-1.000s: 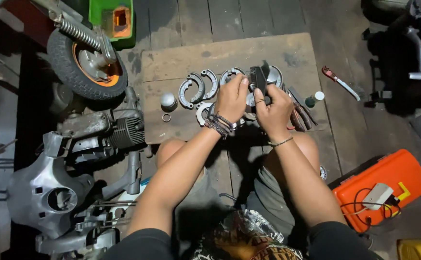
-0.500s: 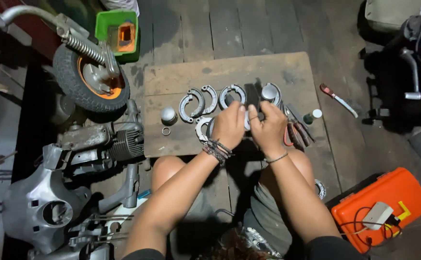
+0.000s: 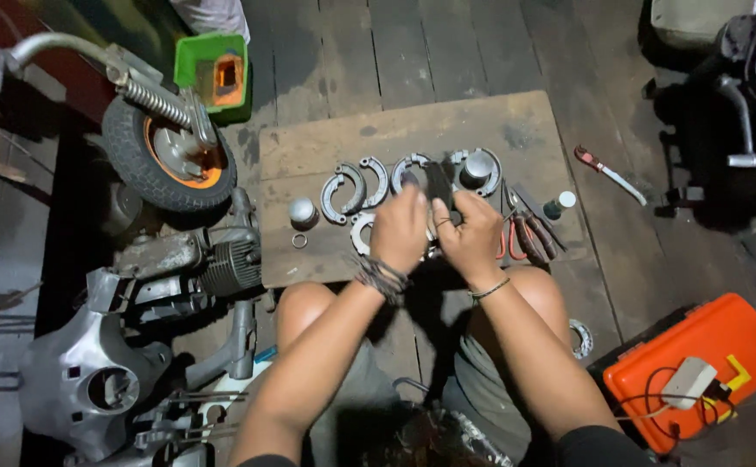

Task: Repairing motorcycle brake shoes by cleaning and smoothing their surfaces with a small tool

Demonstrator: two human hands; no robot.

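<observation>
Down on the plank floor (image 3: 447, 52) and the biggest thing in shot is the scooter frame (image 3: 84, 380) at the left, grey shell and engine block piled together, with the wheel (image 3: 163, 156) just above it, orange hub showing. A wooden board (image 3: 413, 130) lies in front of the seated person, knees tucked against its near edge. Off to the right, an orange case (image 3: 698, 363) with a white charger on top, well apart from the board. A green box (image 3: 214, 73) stands behind the wheel. On the board, brake shoes (image 3: 343, 190) curve in a row, a small metal cup (image 3: 302, 210) to their left, pliers (image 3: 525, 233) with red grips to the right. Now the hands: left hand (image 3: 400, 229) and right hand (image 3: 471, 238) close together over the board's middle, fingers curled and pinching a dark part (image 3: 437, 180) held upright between them, just above the shoes. Its exact shape, cannot tell
</observation>
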